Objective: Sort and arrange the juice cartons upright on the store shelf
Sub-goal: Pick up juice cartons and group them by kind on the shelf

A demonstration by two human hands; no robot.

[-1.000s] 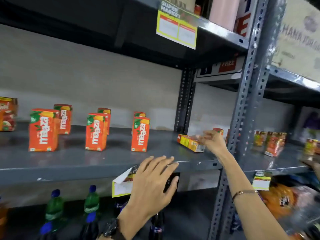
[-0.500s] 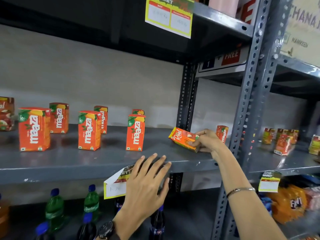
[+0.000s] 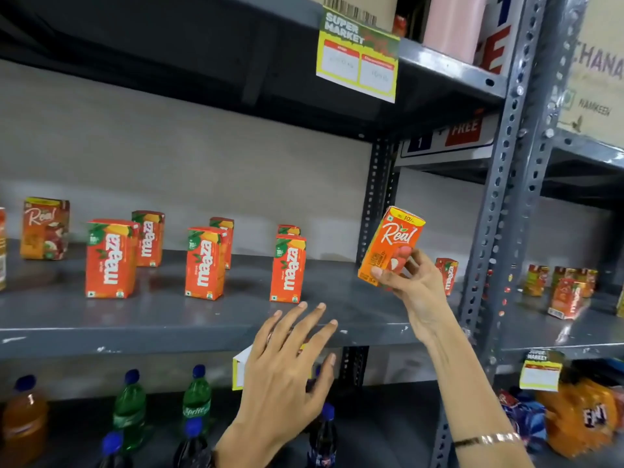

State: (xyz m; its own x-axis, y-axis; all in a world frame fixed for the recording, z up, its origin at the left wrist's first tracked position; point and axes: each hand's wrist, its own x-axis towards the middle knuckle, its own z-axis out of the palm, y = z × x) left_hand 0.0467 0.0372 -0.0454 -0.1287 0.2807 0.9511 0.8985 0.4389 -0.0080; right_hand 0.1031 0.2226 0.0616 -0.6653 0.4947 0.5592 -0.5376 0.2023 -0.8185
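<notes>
Sorting's partway there, one Real carton in hand

Right hand [image 3: 417, 292] grips a Real carton [image 3: 391, 246] mid-right of frame, tilted above the shelf [image 3: 202, 336]; left hand [image 3: 287, 366] spread wide, empty, at the shelf's front edge. Maaza cartons [image 3: 204, 263] already stand upright, and another Real carton [image 3: 44, 228] sits far left, probably where this one belongs.

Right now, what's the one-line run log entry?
right hand: holds Real carton above shelf | left hand: open, empty | Maaza cartons: upright
</notes>
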